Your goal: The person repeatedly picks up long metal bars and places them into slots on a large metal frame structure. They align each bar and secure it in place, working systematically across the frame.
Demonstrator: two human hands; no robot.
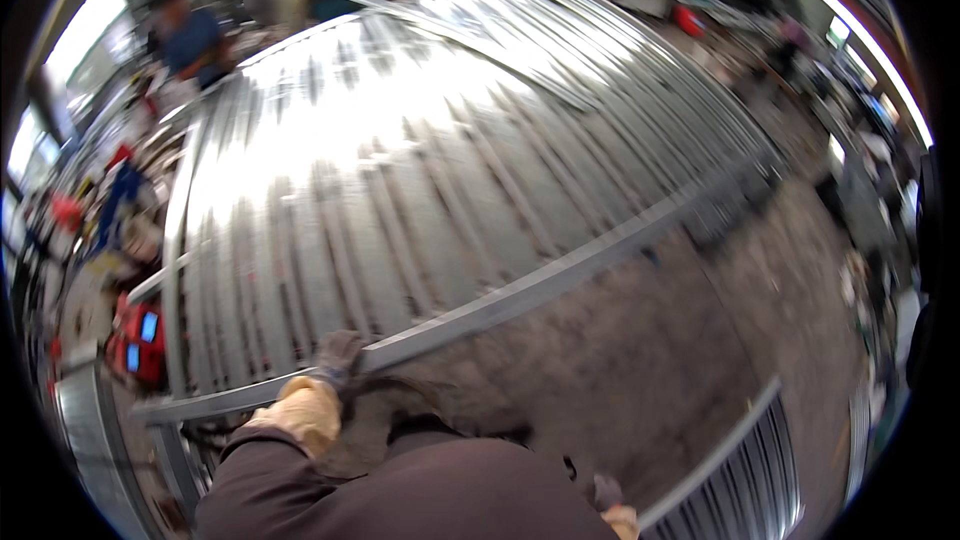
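Observation:
My left hand (338, 352), in a dark grey work glove with a tan cuff, is on the near edge rail (490, 312) of a large slatted metal frame (470, 195). The glove covers a short stretch of the rail and appears closed round it, though motion blurs the fingers. Low in the picture, my right hand (607, 490), also gloved, hangs beside my body near a smaller slatted metal panel (745, 460). Its fingers are too small and smeared to read. A loose metal strip (500, 58) lies aslant across the far slats.
At the left stands a red machine (138, 342) with two lit blue screens. A person in blue (195, 45) is beyond the frame's far left corner. A grey metal cabinet-like box (95, 420) stands at the lower left. Cluttered benches line the far side; brownish floor (640, 370) shows at the right.

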